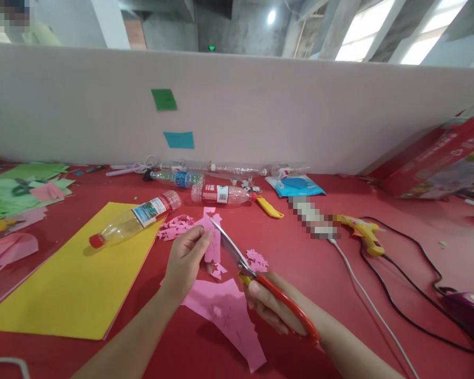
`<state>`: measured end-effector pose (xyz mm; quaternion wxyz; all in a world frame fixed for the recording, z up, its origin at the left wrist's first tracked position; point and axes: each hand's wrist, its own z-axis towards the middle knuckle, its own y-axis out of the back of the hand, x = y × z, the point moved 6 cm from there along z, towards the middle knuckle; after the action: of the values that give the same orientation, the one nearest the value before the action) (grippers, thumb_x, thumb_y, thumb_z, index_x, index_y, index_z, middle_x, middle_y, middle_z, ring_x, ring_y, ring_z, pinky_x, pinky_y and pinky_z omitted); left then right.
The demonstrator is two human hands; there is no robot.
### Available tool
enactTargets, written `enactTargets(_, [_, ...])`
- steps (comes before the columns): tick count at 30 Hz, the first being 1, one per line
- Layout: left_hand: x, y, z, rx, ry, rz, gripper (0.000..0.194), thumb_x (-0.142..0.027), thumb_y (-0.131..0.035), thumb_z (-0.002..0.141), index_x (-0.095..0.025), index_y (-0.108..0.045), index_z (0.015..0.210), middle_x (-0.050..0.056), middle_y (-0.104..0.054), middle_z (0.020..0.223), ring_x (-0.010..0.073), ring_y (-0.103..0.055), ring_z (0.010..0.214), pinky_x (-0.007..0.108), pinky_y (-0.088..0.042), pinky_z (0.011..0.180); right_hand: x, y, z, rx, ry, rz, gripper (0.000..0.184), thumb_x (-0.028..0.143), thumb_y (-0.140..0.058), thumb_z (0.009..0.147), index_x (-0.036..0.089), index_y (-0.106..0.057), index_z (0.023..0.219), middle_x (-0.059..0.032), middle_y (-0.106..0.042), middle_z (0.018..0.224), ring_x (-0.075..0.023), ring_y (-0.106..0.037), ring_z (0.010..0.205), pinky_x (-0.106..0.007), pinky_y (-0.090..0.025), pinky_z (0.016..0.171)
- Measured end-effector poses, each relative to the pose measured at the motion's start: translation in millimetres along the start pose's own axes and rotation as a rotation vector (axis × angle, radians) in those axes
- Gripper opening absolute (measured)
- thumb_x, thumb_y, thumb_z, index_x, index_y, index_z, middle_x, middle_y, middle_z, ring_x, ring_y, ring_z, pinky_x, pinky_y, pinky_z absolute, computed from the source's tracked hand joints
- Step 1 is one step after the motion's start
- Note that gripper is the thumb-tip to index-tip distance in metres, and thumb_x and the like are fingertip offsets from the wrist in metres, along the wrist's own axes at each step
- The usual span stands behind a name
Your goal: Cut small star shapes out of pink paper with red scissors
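Observation:
My left hand (187,251) pinches a narrow strip of pink paper (212,243) between thumb and fingers. In my right hand (270,305) is a pair of scissors (286,297) with red handles, its fingers wrapped round them. The blades point up and left, and their tips lie at the upper part of the strip. Whether the blades are closed or slightly parted is hard to tell. Below my hands lies a larger pink sheet (225,310) with jagged edges and drawn lines. Small pink cutouts (176,227) form a pile left of the strip, and another pile (256,260) lies right of the blades.
Yellow sheets (63,284) lie at left, with a plastic bottle (122,226) across them. More bottles (221,193), a yellow cutter (269,207) and a blue wipes pack (295,186) sit toward the white partition (237,110). A yellow glue gun (365,234) with black cord rests at right.

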<state>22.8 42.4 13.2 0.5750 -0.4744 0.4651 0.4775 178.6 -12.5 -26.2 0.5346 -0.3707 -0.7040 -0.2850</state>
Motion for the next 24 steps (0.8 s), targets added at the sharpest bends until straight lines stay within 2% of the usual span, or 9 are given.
enactTargets(6, [4.6,-0.7,-2.8,-0.061,-0.008,0.027,0.036,-0.036,-0.060,0.083,-0.020,-0.042,0.056,-0.006,-0.044,0.045,0.0082,-0.046,0.036,0.022,-0.039,0.041,-7.2,-12.4,3.7,-0.019,-0.029,0.085,0.056,0.075,-0.047,0.079,0.019,-0.045,0.070,0.0116,-0.035,0.036,-0.0033,-0.028,0.027,-0.016,-0.027,0.030])
enactTargets(11, [10.2,-0.1,-3.2,-0.078,-0.025,0.053,0.037,-0.037,-0.056,0.086,-0.020,-0.043,0.056,-0.006,-0.044,0.044,0.0081,-0.046,0.037,0.021,-0.038,0.042,-15.4,-19.2,6.5,-0.047,-0.054,0.150,0.060,0.080,-0.049,0.073,0.020,-0.045,0.068,0.0107,-0.036,0.034,-0.0041,-0.029,0.025,-0.016,-0.025,0.027])
enactTargets(16, [12.1,-0.6,-3.3,-0.083,-0.022,0.041,0.036,-0.038,-0.057,0.085,-0.020,-0.044,0.057,-0.006,-0.047,0.044,0.0076,-0.046,0.037,0.020,-0.036,0.041,-11.1,-21.8,4.1,-0.082,-0.073,0.106,0.063,0.084,-0.045,0.070,0.021,-0.043,0.067,0.0110,-0.034,0.034,-0.0034,-0.026,0.025,-0.017,-0.021,0.027])
enactTargets(21, [12.1,-0.4,-2.8,-0.080,-0.025,0.049,0.036,-0.037,-0.057,0.086,-0.019,-0.045,0.057,-0.006,-0.046,0.043,0.0070,-0.045,0.038,0.019,-0.036,0.041,-6.9,-20.1,2.9,-0.135,-0.117,0.082,0.068,0.089,-0.046,0.061,0.021,-0.042,0.064,0.0106,-0.035,0.036,-0.0036,-0.028,0.027,-0.018,-0.019,0.029])
enactTargets(24, [12.6,0.2,-2.6,-0.085,-0.021,0.058,0.037,-0.037,-0.057,0.086,-0.020,-0.044,0.056,-0.006,-0.046,0.043,0.0071,-0.045,0.038,0.019,-0.036,0.042,-5.0,-18.1,2.3,-0.153,-0.080,0.038,0.068,0.090,-0.043,0.062,0.021,-0.042,0.064,0.0098,-0.034,0.037,-0.0044,-0.027,0.029,-0.020,-0.020,0.031])
